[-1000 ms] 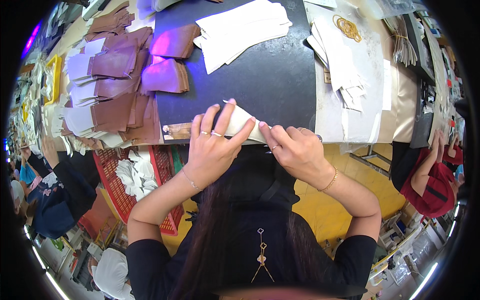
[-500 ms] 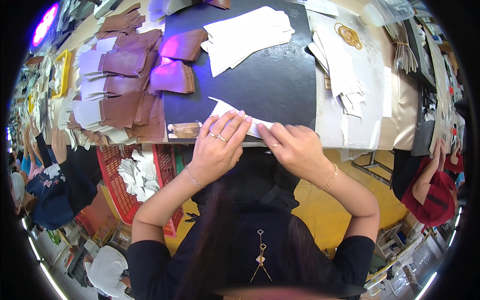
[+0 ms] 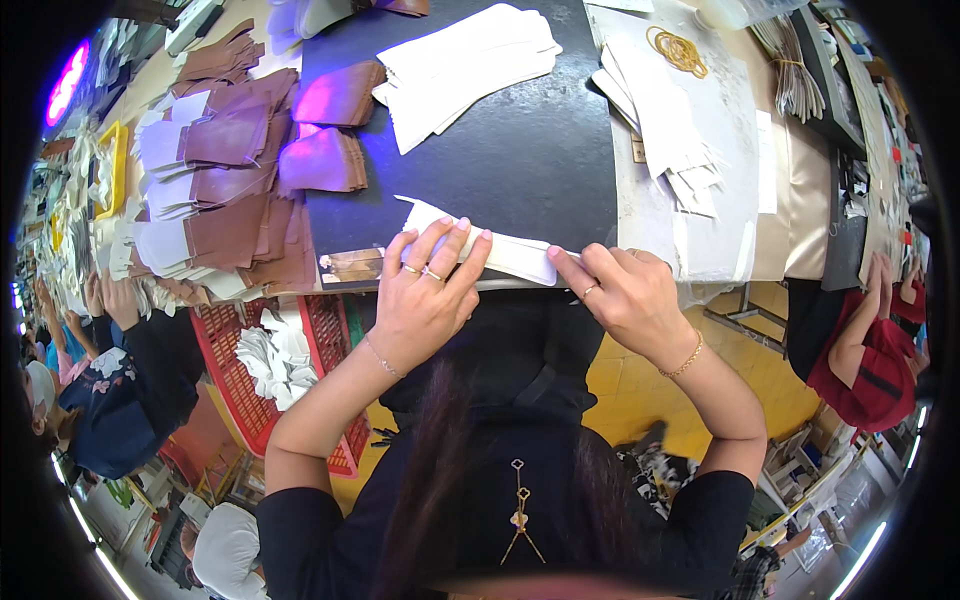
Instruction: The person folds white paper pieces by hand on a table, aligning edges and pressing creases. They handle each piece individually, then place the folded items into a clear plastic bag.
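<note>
A white, strip-like cut piece [image 3: 515, 257] lies at the near edge of the black work mat [image 3: 540, 130]. My left hand [image 3: 425, 290] presses on it with fingers stretched out and apart. At the piece's right end, my right hand [image 3: 625, 295] is closed, thumb and index fingertips pinching the corner. The other fingers of that hand are curled, and whatever is under them is hidden. A stack of similar white pieces [image 3: 470, 65] rests farther back on the mat. Two stacks of brown pieces [image 3: 325, 160] sit at the mat's left side.
Layered brown and white pieces [image 3: 230, 140] cover the table at left. On the right are more white pieces [image 3: 665, 130], yellow rubber bands [image 3: 678, 50] and a tied bundle [image 3: 790, 70]. Below the table's left stands a red basket [image 3: 225, 375] holding white scraps. People sit at both sides.
My right hand has moved right along the white piece to its end, uncovering more of it. My left hand still lies on it. The view has shifted slightly.
</note>
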A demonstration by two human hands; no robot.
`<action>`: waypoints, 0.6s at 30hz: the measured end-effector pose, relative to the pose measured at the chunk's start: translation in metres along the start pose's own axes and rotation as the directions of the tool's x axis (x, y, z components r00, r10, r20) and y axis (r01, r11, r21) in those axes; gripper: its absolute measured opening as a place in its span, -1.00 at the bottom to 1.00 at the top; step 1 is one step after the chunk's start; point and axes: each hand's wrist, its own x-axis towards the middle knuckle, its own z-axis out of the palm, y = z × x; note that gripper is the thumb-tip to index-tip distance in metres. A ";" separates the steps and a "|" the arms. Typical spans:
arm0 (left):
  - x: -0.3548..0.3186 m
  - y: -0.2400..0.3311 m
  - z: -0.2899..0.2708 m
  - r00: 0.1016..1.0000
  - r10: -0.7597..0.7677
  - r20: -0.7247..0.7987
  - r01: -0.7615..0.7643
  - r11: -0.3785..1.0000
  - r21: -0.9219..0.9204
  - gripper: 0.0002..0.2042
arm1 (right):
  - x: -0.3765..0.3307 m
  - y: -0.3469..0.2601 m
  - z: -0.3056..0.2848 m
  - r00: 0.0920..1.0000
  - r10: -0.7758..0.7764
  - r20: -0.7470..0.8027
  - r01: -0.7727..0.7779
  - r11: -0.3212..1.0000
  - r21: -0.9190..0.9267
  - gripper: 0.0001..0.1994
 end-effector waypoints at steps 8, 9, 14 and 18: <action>0.006 0.009 0.001 1.000 -0.003 0.017 0.002 1.000 0.022 -0.43 | 0.001 0.002 0.006 1.000 0.007 -0.009 -0.007 1.000 -0.005 -0.59; 0.007 0.010 0.000 1.000 -0.004 0.026 0.004 1.000 0.027 -0.43 | 0.001 0.002 0.006 1.000 0.002 -0.002 -0.002 1.000 -0.014 -0.60; 0.012 0.018 -0.008 0.997 -0.030 0.064 0.026 0.998 0.065 -0.46 | 0.000 0.003 0.004 1.000 -0.002 0.023 0.003 0.999 -0.032 -0.60; 0.021 0.023 -0.020 0.991 -0.009 0.137 0.012 1.000 -0.025 -0.55 | 0.005 0.020 0.002 0.996 -0.084 0.033 0.085 0.996 -0.019 -0.64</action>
